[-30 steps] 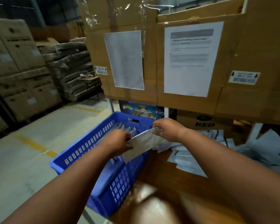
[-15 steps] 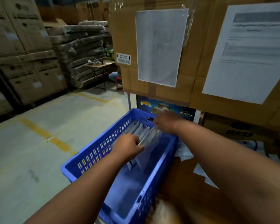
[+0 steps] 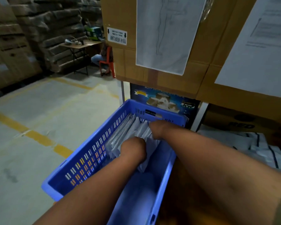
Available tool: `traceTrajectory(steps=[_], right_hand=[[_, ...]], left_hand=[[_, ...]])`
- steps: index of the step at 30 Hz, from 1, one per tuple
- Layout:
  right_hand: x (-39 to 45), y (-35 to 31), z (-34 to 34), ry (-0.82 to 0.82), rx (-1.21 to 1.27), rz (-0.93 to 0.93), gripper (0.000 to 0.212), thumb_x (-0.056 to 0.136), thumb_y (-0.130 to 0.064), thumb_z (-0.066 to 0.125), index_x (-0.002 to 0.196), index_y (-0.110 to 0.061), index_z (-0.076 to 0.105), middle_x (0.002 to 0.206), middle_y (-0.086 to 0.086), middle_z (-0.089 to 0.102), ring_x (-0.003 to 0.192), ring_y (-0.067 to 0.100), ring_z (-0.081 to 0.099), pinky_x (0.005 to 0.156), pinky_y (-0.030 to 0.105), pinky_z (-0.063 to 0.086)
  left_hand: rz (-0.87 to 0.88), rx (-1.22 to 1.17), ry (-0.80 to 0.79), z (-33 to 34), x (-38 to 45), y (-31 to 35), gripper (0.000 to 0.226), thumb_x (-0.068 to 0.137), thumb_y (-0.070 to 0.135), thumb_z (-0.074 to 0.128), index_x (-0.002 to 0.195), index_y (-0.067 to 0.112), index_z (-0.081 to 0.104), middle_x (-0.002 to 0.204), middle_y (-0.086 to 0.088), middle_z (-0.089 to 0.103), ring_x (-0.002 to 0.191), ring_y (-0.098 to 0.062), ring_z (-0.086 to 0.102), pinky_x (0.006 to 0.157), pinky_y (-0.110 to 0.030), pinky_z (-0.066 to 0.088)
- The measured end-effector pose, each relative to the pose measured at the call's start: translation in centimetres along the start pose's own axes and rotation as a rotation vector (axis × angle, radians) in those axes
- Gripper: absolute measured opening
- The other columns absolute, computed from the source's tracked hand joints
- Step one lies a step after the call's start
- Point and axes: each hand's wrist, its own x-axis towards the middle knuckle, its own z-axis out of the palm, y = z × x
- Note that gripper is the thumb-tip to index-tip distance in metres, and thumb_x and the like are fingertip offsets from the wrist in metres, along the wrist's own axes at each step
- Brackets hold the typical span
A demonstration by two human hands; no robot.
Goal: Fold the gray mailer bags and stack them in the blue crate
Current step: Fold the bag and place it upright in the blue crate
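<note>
A concrete floor [image 3: 39, 111] with yellow painted lines [image 3: 37, 137] filled the left side of the view. Beyond it stood tall stacks of wrapped cardboard [image 3: 44, 30], a small folding table [image 3: 81, 46], and a person seated on an orange chair [image 3: 106, 60].

In the lower middle, a blue crate [image 3: 88, 159] with slotted walls sat at the left edge of a brown surface [image 3: 185, 192]. A row of folded gray mailer bags [image 3: 125, 132] stood on edge in the far half of the crate, leaning against its left wall. The near half showed bare blue floor.

The left hand [image 3: 133, 148] reached down into the crate, its knuckles toward the camera, resting on the near end of the row. Its fingers were hidden behind the hand, so the grip could not be told. The right hand [image 3: 159, 129] reached in just beyond it at the top of the row, fingers curled down among the bags. Whether it pinched one could not be told.

Behind the crate stood a dark printed box [image 3: 162, 99]. Above hung large cardboard cartons [image 3: 120, 62] bearing white paper sheets [image 3: 165, 33]. At the far right, loose gray mailer bags [image 3: 258, 146] lay spread across the surface.
</note>
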Motion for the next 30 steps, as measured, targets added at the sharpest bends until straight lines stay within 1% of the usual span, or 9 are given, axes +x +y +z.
traceTrajectory(steps=[4,7,9,12,14,17,21,25,30], right_hand=[[0.5,-1.3,0.7,-0.128,0.293,0.147,0.026,0.102,-0.015,0.064,0.127,-0.009,0.060,0.113,0.009,0.058,0.106,0.030,0.063,0.079,0.041,0.055],[1.9,-2.2,1.7,-0.216,0.614,0.297,0.017,0.093,-0.001,0.065,0.110,-0.001,0.068,0.099,0.020,0.071,0.095,0.036,0.074,0.082,0.051,0.065],[3.6,-2.3,3.1,-0.219,0.694,0.327,0.025,0.082,0.005,0.073,0.106,-0.002,0.068,0.092,0.022,0.075,0.091,0.038,0.077,0.077,0.053,0.066],[5.3,-1.8,4.5,-0.142,0.761,0.226,0.030,0.085,-0.007,0.074,0.114,-0.008,0.068,0.103,0.018,0.077,0.086,0.036,0.078,0.061,0.044,0.066],[3.4,-2.3,3.1,-0.123,0.815,0.221,0.032,0.093,-0.007,0.066,0.125,-0.007,0.066,0.115,0.020,0.073,0.093,0.037,0.078,0.065,0.046,0.067],[2.0,-2.3,2.3,-0.138,0.817,0.326,0.031,0.096,0.002,0.059,0.125,-0.008,0.058,0.117,0.018,0.070,0.101,0.035,0.074,0.082,0.054,0.066],[1.0,-1.7,1.0,-0.104,0.689,0.282,0.018,0.099,-0.004,0.062,0.116,-0.007,0.058,0.107,0.018,0.070,0.086,0.034,0.077,0.060,0.040,0.066],[-0.8,-0.8,-0.6,-0.079,0.460,0.199,0.009,0.101,-0.014,0.061,0.110,-0.011,0.063,0.103,0.017,0.071,0.084,0.035,0.076,0.060,0.039,0.062],[-4.5,1.6,-2.6,0.111,0.308,0.007,0.031,0.102,-0.015,0.054,0.127,-0.026,0.068,0.128,0.006,0.067,0.104,0.027,0.066,0.093,0.044,0.058]], left_hand=[[0.014,0.016,-0.027,0.4,0.5,-0.5,0.028,0.093,0.035,0.071,0.116,0.021,0.075,0.118,-0.006,0.073,0.110,-0.029,0.071,0.084,-0.039,0.057],[0.034,0.020,-0.048,0.7,0.6,-0.8,0.028,0.092,0.033,0.072,0.117,0.021,0.077,0.117,-0.005,0.075,0.109,-0.029,0.073,0.088,-0.040,0.059],[0.037,0.028,-0.021,1.0,0.7,-1.1,0.029,0.093,0.033,0.070,0.119,0.021,0.077,0.117,-0.004,0.075,0.109,-0.029,0.073,0.089,-0.040,0.059],[0.039,0.020,0.017,1.3,0.5,-1.8,0.031,0.095,0.034,0.069,0.122,0.019,0.075,0.119,-0.006,0.075,0.110,-0.030,0.072,0.089,-0.040,0.058],[0.035,-0.032,0.061,1.3,-0.1,-2.2,0.032,0.095,0.039,0.071,0.121,0.020,0.071,0.119,-0.006,0.073,0.110,-0.031,0.071,0.085,-0.038,0.056],[0.015,-0.140,0.156,1.3,-1.1,-2.7,0.044,0.085,0.049,0.075,0.116,0.022,0.059,0.117,-0.006,0.069,0.105,-0.032,0.069,0.076,-0.038,0.050],[0.039,-0.151,0.202,0.5,-1.8,-3.0,0.061,0.080,0.062,0.076,0.122,0.023,0.055,0.120,-0.004,0.064,0.108,-0.031,0.067,0.078,-0.039,0.051],[0.105,-0.053,0.203,-2.1,-2.2,-2.2,0.056,0.084,0.066,0.069,0.118,0.023,0.061,0.116,-0.005,0.067,0.105,-0.031,0.069,0.081,-0.040,0.055],[0.181,-0.034,0.223,-6.1,-2.7,0.8,0.036,0.091,0.052,0.064,0.110,0.022,0.069,0.106,-0.006,0.072,0.095,-0.031,0.070,0.075,-0.037,0.056]])
